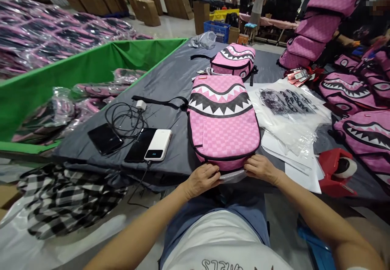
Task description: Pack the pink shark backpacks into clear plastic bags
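A pink checkered backpack (225, 136) with a black-and-white shark-teeth print lies on the grey-covered table, its base towards me. Beneath that base a strip of clear plastic bag (233, 176) shows between my hands. My left hand (202, 179) has its fingers closed on the plastic at the near left corner. At the near right corner, my right hand (262, 167) pinches the plastic against the backpack's base. The fingertips are partly hidden. Just behind lies a second pink backpack (234, 60) with the same print.
To the left are a white power bank (158, 144), a dark phone (137, 146) and coiled cables. Printed clear bags (286, 103) and a red tape dispenser (338, 172) lie right. A green-walled bin (100, 58) holds bagged backpacks. Someone's arm (344, 39) shows beside stacked backpacks.
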Available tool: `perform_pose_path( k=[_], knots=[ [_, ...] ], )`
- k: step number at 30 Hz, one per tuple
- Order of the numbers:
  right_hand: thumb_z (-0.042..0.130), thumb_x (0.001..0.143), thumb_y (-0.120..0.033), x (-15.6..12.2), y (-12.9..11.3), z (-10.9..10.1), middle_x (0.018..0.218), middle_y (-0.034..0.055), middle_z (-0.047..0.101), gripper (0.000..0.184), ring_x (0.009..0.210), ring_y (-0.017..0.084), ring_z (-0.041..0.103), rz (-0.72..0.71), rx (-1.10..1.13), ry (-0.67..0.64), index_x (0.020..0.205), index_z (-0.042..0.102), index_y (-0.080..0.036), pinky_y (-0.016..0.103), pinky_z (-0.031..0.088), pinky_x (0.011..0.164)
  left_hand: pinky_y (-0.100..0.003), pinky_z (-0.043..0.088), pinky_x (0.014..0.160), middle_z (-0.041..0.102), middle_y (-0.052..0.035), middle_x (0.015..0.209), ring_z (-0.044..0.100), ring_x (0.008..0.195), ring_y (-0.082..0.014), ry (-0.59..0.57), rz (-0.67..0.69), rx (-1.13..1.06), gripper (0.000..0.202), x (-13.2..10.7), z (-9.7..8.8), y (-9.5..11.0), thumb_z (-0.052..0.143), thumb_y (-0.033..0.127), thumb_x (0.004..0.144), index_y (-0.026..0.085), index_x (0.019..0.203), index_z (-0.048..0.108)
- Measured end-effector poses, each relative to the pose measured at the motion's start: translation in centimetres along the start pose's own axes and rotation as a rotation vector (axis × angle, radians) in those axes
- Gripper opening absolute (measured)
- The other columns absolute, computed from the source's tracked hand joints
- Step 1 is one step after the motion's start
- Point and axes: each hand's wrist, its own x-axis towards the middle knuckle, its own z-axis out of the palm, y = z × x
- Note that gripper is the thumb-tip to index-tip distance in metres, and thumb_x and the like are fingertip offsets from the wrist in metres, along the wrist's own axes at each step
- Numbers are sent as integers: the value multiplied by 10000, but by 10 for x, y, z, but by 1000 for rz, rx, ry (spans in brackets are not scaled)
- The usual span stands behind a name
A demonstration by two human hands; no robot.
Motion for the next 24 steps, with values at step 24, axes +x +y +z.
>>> perform_pose_path(
  k=[24],
  knots=[
    [575, 976, -372, 141, 21, -141, 757, 3, 508, 221, 674, 171, 447, -39, -87, 274, 878, 441, -226, 280, 342, 631, -286, 428, 650, 597, -34, 793, 551, 696, -173, 74, -11, 344, 215, 153, -157, -87, 428, 100, 967, 202, 804, 524]
  ],
)
